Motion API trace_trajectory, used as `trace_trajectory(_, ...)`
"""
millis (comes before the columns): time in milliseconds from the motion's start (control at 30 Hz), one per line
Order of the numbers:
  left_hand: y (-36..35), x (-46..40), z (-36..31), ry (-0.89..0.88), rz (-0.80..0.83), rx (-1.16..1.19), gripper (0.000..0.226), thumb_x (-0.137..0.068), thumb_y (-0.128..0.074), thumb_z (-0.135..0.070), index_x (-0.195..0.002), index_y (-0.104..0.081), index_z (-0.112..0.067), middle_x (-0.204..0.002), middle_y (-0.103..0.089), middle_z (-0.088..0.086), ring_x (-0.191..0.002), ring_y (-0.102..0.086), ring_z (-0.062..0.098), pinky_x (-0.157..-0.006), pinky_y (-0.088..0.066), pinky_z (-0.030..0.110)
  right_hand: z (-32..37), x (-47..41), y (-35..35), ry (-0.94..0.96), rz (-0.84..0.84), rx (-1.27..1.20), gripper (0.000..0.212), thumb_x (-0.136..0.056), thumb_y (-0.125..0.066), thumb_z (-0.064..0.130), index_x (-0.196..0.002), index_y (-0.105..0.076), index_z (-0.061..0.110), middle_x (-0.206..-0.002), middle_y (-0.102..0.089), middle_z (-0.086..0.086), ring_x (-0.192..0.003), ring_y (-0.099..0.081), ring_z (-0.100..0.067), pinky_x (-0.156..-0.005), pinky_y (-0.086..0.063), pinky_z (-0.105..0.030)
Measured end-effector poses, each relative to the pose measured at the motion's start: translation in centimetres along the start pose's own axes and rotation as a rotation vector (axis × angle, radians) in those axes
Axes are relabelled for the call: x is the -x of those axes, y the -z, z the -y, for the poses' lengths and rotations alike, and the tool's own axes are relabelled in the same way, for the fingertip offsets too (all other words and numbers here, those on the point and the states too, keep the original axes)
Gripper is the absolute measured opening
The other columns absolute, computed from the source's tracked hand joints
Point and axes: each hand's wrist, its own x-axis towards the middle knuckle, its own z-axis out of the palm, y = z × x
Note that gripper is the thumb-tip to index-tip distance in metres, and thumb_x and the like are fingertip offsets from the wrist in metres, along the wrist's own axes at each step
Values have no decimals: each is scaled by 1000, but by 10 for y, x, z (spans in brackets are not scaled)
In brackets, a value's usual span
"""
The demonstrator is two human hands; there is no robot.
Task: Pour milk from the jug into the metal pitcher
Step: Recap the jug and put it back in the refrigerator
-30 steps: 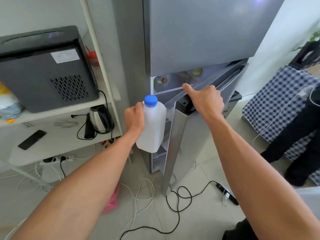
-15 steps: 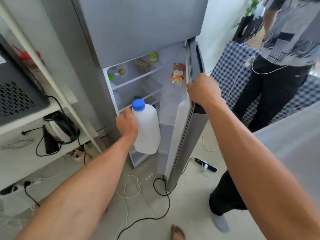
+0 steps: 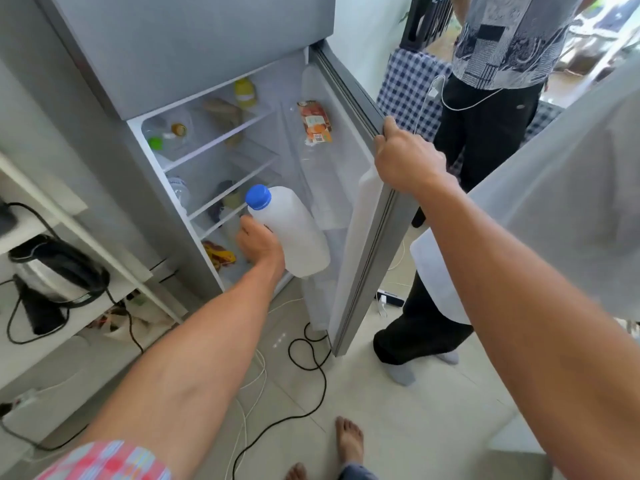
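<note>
A white plastic milk jug with a blue cap hangs tilted in front of the open fridge compartment. My left hand grips the jug by its left side. The grey fridge door stands wide open, and my right hand grips its top outer edge. No metal pitcher is in view.
Fridge shelves hold bottles, jars and packets; a carton sits in the door. A kettle stands on a white shelf at left. Black and white cables trail over the floor. Another person stands right behind the door.
The fridge door swung from nearly closed to wide open under my right hand. My left hand carried the jug forward and lower, toward the fridge's lower shelves, and it now tilts.
</note>
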Motion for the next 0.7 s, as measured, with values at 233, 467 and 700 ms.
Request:
trace_trajectory(233, -32, -15, 37, 140, -44, 213, 37, -97, -42, -30, -62, -51, -20, -48, -57, -8, -55, -50, 18, -54, -37, 26, -2, -4, -7, -8, -70, 33, 41, -109, -30, 23, -146, -40, 11, -101, -52, -4, -84, -49, -32, -77, -33, -45)
trace_trajectory(467, -45, -36, 71, 238, 15, 199, 38, -99, -41, -23, -63, -50, -19, -48, -52, -7, -50, -43, 15, -49, -32, 24, 2, -10, -14, -27, -81, 81, 45, -110, -27, 26, -153, -36, 15, -126, -65, -11, -86, -48, -33, -78, -33, -46)
trace_trajectory(700, -47, -45, 85, 223, 217, -31, 34, -97, -40, -21, -64, -49, -19, -45, -51, -9, -51, -43, 14, -55, -33, 31, 4, -9, -15, -21, -97, 147, 53, -112, -25, 28, -165, -24, 19, -137, -62, -12, -111, -63, -42, -79, -32, -44)
